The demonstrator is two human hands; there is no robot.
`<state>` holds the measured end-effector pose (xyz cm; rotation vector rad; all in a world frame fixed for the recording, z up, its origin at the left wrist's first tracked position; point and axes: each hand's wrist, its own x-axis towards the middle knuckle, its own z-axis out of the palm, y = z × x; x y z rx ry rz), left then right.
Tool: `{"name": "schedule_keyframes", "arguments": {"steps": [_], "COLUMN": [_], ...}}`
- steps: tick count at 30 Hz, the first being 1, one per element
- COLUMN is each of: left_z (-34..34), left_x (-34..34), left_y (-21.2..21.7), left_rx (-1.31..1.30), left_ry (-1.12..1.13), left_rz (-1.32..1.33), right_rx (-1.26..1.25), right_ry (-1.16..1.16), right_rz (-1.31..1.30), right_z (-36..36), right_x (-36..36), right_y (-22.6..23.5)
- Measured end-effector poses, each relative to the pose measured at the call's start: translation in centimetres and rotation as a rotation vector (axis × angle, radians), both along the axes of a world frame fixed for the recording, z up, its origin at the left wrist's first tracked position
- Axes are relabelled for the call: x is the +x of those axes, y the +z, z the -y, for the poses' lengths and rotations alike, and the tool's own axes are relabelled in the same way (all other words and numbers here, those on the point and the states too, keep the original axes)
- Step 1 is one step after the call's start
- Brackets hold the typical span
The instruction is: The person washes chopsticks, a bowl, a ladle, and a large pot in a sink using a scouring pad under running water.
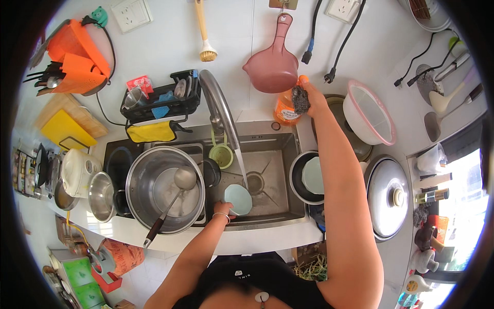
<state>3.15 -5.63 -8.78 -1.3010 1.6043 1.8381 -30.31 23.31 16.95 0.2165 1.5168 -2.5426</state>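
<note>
Under the running tap, the left hand (222, 208) is pinching a wet, likely slippery bowl (238, 199) by its rim, while the right hand (307, 98) is clutching a soft scourer (300, 100).

The left hand (225, 208) is held low and near, its fingers closed in a grip, with a thin bracelet worn at the wrist. The right arm is stretched far and to the right, the right hand (309, 98) closed in a grasp.

walls: white tile (164, 46) | counter: white (267, 239) | light: bright, probably a window at right (471, 190)
</note>
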Motion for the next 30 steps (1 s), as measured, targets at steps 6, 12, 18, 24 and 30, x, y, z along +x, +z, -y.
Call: {"name": "schedule_keyframes", "arguments": {"steps": [6, 12, 18, 24, 30], "left_z": [1.3, -0.9, 0.5, 0.1, -1.7], "left_x": [1.0, 0.0, -3.2, -5.0, -4.4], "left_y": [0.4, 2.7, -0.2, -3.6, 1.3], "left_rx": [-0.309, -0.724, -0.075, -0.008, 0.187], "left_ry": [-0.097, -0.29, -0.072, -0.105, -0.064], "left_rz": [0.055, -0.261, -0.303, -0.317, -0.112], "right_rx": [0.261, 1.194, 0.784, 1.089, 1.295], "right_ry": [-0.13, 0.514, 0.887, 0.799, 0.772], "right_rz": [-0.015, -0.087, -0.702, -0.153, -0.666], "right_z": [2.7, 9.4, 13.4, 16.2, 10.9], "right_x": [7.3, 24.2, 29.4, 29.0, 29.8], "right_y": [-1.9, -15.5, -22.5, -18.7, -21.6]}}
